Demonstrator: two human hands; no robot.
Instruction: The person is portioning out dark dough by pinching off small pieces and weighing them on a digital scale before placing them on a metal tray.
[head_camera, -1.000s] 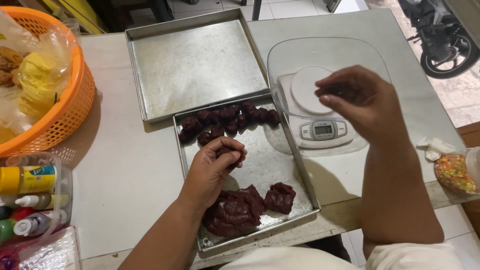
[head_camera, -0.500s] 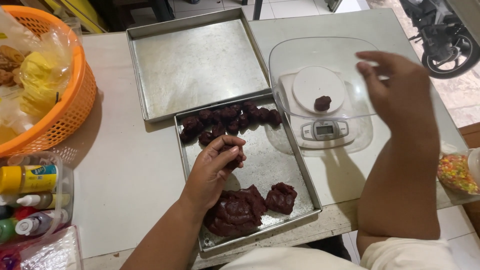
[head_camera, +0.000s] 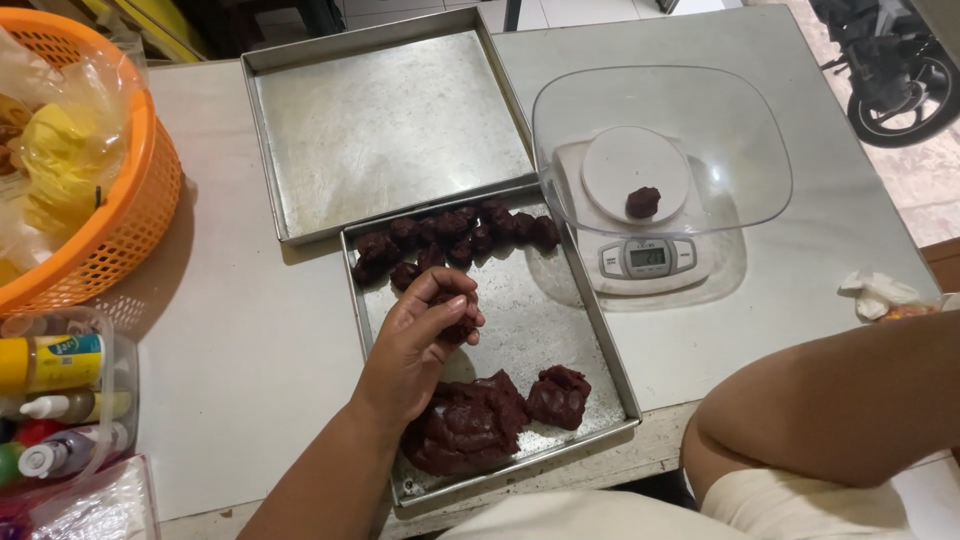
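Pale worktable, tiled floor, perhaps daylight.

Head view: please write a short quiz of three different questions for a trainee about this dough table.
1. True or false: the clear bowl on the scale holds one dark dough piece.
2. Where is the left hand? A) over the near tray B) inside the orange basket
3. Fill in: the far tray contains ___ dough.

Key: 1 true; 2 A; 3 no.
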